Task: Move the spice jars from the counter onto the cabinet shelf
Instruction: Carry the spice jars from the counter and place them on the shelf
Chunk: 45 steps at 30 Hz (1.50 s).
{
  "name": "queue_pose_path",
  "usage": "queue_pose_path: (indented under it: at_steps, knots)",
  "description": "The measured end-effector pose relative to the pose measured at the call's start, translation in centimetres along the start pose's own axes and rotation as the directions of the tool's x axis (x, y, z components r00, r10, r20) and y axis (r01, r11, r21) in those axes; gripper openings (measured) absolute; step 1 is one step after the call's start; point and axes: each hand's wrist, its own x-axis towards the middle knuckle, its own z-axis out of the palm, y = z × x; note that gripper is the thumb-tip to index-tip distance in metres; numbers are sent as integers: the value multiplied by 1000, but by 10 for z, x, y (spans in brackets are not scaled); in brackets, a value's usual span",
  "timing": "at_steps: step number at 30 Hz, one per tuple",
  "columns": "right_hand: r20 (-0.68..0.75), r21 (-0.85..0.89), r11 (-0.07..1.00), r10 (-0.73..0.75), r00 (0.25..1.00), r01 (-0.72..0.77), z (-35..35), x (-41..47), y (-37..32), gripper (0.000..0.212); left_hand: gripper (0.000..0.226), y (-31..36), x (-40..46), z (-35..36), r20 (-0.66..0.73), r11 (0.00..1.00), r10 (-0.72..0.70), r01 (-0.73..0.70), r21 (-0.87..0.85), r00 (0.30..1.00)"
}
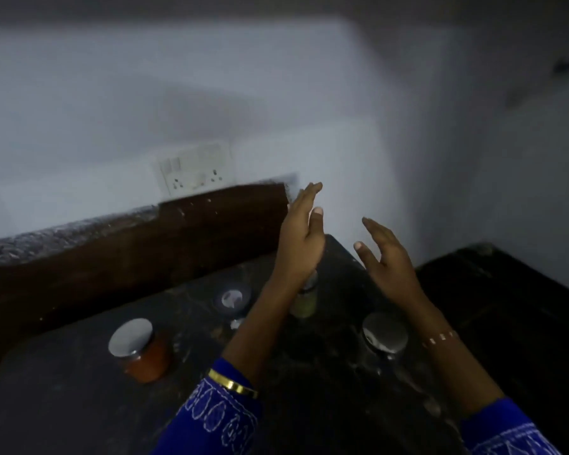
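A dark table (63, 405) is seen below a pale wall (145, 93). Both hands, left hand (304, 238) and right hand (386, 257), are raised open and empty. Jars are left standing: orange jar (142, 351) at eight o'clock, steel-lidded jar (385, 333) at four, green jar (304, 298) at centre.

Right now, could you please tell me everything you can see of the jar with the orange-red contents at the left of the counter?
The orange-red jar is a short, round, clear-looking container filled with orange-red powder or paste. A shiny, flat metal-looking lid closes it. It stands upright on the dark counter, left of the other jars and apart from them. Neither hand touches it; the left hand is raised well above and to its right. The picture is dim and blurred, so no label shows.
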Motion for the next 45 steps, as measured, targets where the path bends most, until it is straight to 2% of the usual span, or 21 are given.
queue_pose_path:
  at_steps: [4,7,11,14,20,21,23,26,28,29,31,32,34,36,38,39,42,45]
  knots:
    - [80,-7,989,150,985,-150,5,-43,42,50,39,-40,-40,34,66,988,-137,141,-68,988]
    - [169,-68,972,231,958,-223,10,-62,72,66,40,-61,-66,56,163,965,-255,262,-23,953]
    - [299,-245,929,345,890,-278,26,-78,101,84,41,-80,-92,75,271,921,-379,389,20,885]
    - [302,-259,898,426,853,-357,34,-87,108,97,42,-89,-108,85,340,882,-453,469,39,824]
    - [197,-137,910,412,890,-391,32,-87,113,90,42,-89,-121,88,335,820,-546,572,24,768]
    - [192,-93,912,411,891,-400,32,-85,113,87,42,-89,-121,87,328,815,-550,580,8,768]
    - [215,134,882,420,882,-452,28,-81,107,77,41,-88,-121,82,308,797,-566,603,-31,764]
    - [364,480,724,349,864,-495,18,-71,94,53,32,-87,-117,66,222,726,-638,672,-147,738]
    - [429,640,595,249,868,-487,14,-62,89,36,28,-86,-111,50,229,594,-721,753,-284,654]
    - [453,702,520,202,868,-487,13,-58,85,34,30,-86,-109,42,288,501,-751,797,-337,594]
    - [478,779,390,135,868,-491,15,-52,80,44,38,-83,-106,28,460,343,-740,864,-369,490]
    - [480,793,361,125,868,-490,17,-50,75,50,42,-80,-105,24,527,292,-710,876,-383,467]
    - [453,791,385,154,878,-475,24,-47,67,49,43,-71,-104,20,568,245,-668,863,-442,480]
    - [395,756,460,248,885,-466,30,-43,58,37,38,-63,-102,21,541,269,-650,827,-493,534]
    - [372,701,518,320,871,-490,31,-39,49,32,34,-63,-102,22,474,359,-638,779,-514,607]
    - [401,668,539,318,859,-512,30,-38,46,31,39,-64,-102,23,424,420,-633,747,-515,648]
    - [499,617,586,225,837,-526,29,-43,36,18,59,-67,-101,23,268,581,-596,636,-507,757]
    - [508,626,597,176,843,-502,30,-41,27,15,59,-68,-97,18,180,658,-560,566,-497,809]
